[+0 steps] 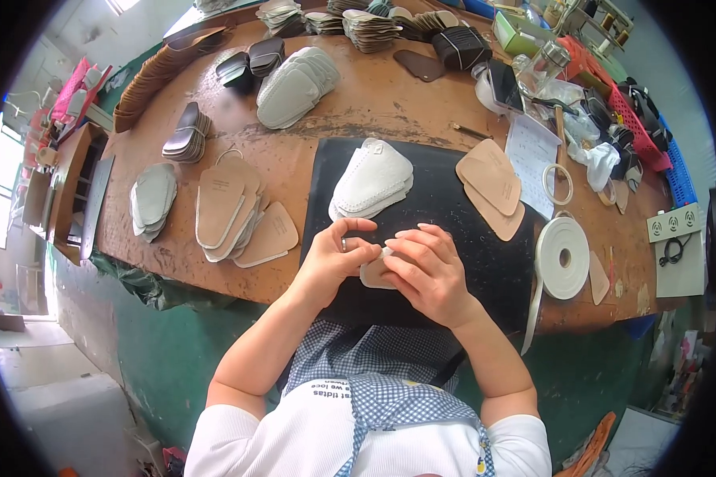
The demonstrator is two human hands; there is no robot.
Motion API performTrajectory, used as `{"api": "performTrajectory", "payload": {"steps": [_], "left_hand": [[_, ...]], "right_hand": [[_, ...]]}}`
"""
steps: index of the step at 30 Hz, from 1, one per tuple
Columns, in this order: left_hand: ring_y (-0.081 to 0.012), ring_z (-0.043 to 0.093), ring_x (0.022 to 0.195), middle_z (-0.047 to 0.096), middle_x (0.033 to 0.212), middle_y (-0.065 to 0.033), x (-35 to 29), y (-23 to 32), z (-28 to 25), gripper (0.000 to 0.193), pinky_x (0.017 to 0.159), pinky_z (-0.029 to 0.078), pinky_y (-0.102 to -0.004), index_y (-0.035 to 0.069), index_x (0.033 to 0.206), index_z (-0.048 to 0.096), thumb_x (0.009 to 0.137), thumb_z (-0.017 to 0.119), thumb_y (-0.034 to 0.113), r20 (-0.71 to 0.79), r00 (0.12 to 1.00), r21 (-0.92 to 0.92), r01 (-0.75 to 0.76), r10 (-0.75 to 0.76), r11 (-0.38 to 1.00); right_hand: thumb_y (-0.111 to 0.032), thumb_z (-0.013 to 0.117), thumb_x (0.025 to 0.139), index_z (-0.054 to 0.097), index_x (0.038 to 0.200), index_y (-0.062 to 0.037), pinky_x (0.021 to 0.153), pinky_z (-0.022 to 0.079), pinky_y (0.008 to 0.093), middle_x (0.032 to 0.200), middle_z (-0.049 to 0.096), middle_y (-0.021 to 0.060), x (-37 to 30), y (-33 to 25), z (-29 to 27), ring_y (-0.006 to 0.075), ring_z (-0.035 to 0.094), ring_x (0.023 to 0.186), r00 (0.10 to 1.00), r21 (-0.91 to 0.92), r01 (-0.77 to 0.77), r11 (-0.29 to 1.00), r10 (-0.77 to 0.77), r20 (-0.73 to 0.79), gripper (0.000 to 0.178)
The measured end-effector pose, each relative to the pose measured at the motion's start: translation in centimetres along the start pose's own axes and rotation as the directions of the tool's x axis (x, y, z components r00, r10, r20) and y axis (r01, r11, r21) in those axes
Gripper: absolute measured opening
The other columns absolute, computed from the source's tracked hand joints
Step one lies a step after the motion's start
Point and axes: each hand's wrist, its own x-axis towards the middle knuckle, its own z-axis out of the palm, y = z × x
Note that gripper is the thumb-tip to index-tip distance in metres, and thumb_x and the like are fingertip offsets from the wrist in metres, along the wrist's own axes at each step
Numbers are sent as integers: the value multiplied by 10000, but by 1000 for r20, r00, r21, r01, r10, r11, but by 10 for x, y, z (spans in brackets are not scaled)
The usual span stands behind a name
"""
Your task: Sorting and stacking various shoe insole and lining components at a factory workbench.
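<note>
Over the near part of the black mat (469, 270), my left hand (332, 258) and my right hand (431, 274) meet at a small beige shoe-shaped piece (376, 277). The left thumb and forefinger pinch its upper edge. My right fingers curl over its other side and hide much of it. A whitish bit (386, 252) shows at the fingertips; what it is I cannot make out. Just beyond my hands lies a stack of white stitched pieces (374, 176). Tan cut pieces (492, 187) lie overlapped at the mat's right side.
A roll of white tape (550, 258) lies right of the mat, its end hanging over the table edge. More tan pieces (221, 199) and pale stacks (153, 199) stand at left. A phone (504, 86), a glass jar (550, 60) and a written sheet (531, 155) occupy the right.
</note>
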Motion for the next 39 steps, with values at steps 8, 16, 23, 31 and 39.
{"api": "performTrajectory", "payload": {"steps": [8, 16, 23, 31, 39], "left_hand": [[-79, 661, 788, 714, 913, -34, -4, 0, 3, 425, 680, 519, -216, -20, 1299, 544, 942, 735, 107, -53, 997, 32, -51, 52, 998], [-78, 672, 803, 716, 942, -36, 2, -4, 3, 425, 678, 529, -204, -1, 1296, 545, 943, 747, 121, -63, 998, -3, -21, 20, 1000], [-66, 654, 822, 709, 923, -29, 0, -8, 7, 323, 716, 503, -203, -14, 1248, 579, 959, 708, 56, -58, 987, 148, -139, 149, 979], [-64, 657, 863, 714, 958, -29, -4, -23, 8, 320, 725, 520, -216, -12, 1252, 589, 961, 701, 56, 15, 999, 134, -32, 30, 991], [-88, 668, 857, 679, 961, -42, -14, -16, -9, 451, 768, 566, -230, -54, 1278, 549, 899, 774, 40, 167, 979, -19, 122, -117, 992]], "right_hand": [[-148, 807, 799, 743, 1075, -22, 1007, 501, 475, 1157, 689, 87, -2, 1, 7, 274, 647, 1115, 1000, -33, -3, 999, 3, 6, 311], [-132, 777, 784, 737, 1103, -37, 1042, 502, 451, 1202, 683, 90, -6, 2, 6, 256, 642, 1164, 999, -153, 45, 987, -45, 3, 335], [-74, 795, 777, 679, 1001, -39, 987, 516, 473, 1058, 632, 80, -4, 1, 9, 287, 617, 1064, 996, -122, 85, 989, -88, -17, 255], [-95, 763, 820, 645, 968, -38, 910, 544, 432, 1049, 628, 85, -14, 8, 14, 276, 624, 1045, 996, 128, -55, 990, 46, 75, 198], [-152, 647, 906, 633, 1015, 1, 961, 530, 412, 1115, 612, 132, -14, -7, 14, 291, 617, 1054, 977, -31, 186, 982, -182, 116, 188]]}}
